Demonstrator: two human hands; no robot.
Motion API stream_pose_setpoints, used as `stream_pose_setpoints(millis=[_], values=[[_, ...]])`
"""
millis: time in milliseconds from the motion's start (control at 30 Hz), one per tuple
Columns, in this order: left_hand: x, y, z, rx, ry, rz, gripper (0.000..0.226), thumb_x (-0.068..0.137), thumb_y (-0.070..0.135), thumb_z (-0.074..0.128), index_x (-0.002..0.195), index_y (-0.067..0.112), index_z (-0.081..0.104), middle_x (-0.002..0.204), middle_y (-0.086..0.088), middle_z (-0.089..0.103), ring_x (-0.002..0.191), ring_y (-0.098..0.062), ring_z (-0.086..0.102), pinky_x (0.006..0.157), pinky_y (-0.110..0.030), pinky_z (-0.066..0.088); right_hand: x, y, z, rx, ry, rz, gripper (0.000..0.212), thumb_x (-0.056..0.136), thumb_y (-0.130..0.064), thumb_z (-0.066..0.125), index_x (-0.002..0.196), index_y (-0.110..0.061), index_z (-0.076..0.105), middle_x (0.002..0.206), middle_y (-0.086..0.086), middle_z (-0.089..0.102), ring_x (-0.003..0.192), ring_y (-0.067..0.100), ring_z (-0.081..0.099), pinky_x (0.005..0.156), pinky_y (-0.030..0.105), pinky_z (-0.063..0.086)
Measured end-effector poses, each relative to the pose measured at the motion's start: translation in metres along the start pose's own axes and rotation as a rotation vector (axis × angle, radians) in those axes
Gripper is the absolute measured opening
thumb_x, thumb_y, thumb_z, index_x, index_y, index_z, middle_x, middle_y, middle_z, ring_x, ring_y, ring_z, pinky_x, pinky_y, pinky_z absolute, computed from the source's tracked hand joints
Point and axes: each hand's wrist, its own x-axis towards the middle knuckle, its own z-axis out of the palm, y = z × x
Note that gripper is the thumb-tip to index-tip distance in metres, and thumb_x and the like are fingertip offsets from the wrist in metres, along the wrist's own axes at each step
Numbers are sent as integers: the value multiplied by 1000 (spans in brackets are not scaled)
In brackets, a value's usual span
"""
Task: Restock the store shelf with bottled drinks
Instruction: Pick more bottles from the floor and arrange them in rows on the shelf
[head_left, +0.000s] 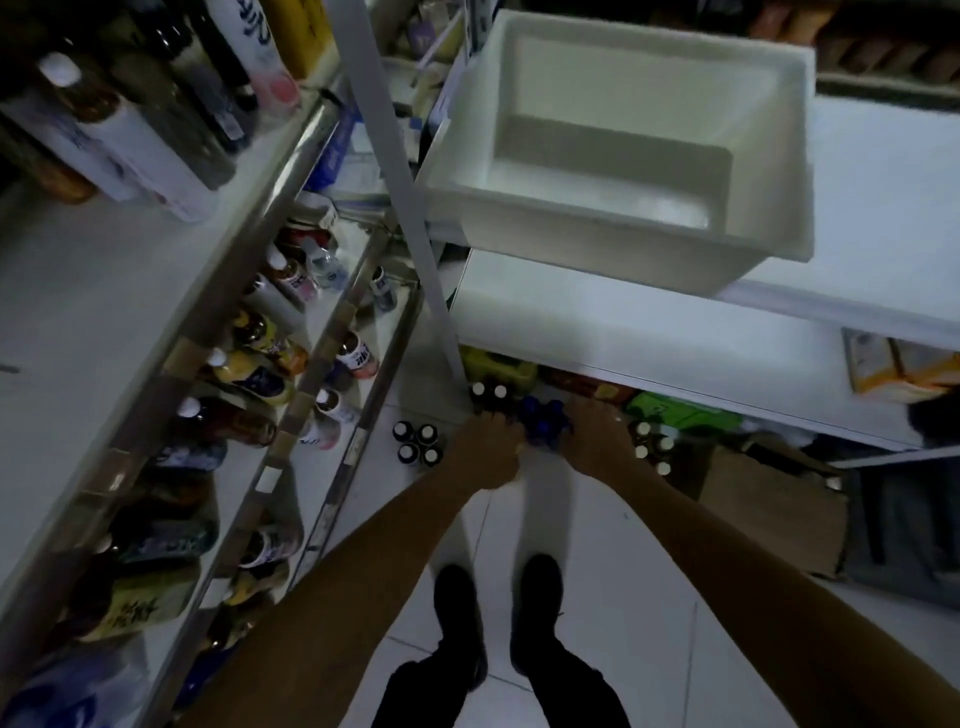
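At the left, the store shelf (244, 249) runs in stepped tiers toward the near edge, with bottled drinks (254, 376) stood in rows facing the aisle. Gaps show between them on the lower tiers, so that is probably where new stock belongs. Just right of its foot, four dark bottles (417, 443) stand in a tight square on the floor (597, 545), likely set there within easy reach of the shelf.

The left hand (488, 447) and the right hand (597, 436) reach down to either side of a blue bundle (543, 423) of bottles at floor level, flanking it as one would to lift a pack two-handed. Only the backs of the hands show in the dim, blurred light, so I cannot tell whether the fingers are spread flat or curled round it.

Right of the right hand stand more pale-capped bottles (652, 444) beside a cardboard box (774, 499).

The floor is pale, glossy tile. The aisle is narrow and dark. A white tub (597, 218) sits on a white counter at the far right, above the stock.
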Motion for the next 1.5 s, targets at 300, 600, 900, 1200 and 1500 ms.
stream_pose_setpoints(millis=[300,600,900,1200,1500], values=[[86,-103,127,-235,-2,-119,36,94,19,51,126,3,53,126,-17,57,116,-36,54,85,-36,41,132,39,172,38,-104,77,34,89,-18,53,120,-5,56,122,23,55,111,42,52,88,42,49],[208,-185,244,-826,330,-455,21,86,15,66,99,12,50,93,-6,56,87,-19,54,63,-18,39,252,68,314,297,-18,115,29,87,-3,55,116,3,56,113,22,59,108,38,56,84,40,48],[352,-224,326,-1104,407,-531,57,84,15,73,133,5,46,133,-17,52,120,-32,52,87,-29,43,388,95,401,443,154,37,63,73,-45,61,116,0,51,112,25,59,103,42,57,78,49,51],[406,-221,346,-1081,487,-500,70,83,30,74,142,19,38,141,-13,48,127,-36,47,102,-42,40,418,96,392,306,101,-136,54,85,-26,72,128,-4,48,128,19,54,117,39,52,92,46,46],[407,-232,354,-950,491,-449,69,73,27,82,126,10,40,126,-17,55,114,-38,55,91,-48,49,420,94,390,207,103,-170,58,86,-25,72,132,-2,45,133,20,51,122,38,49,94,44,42]])
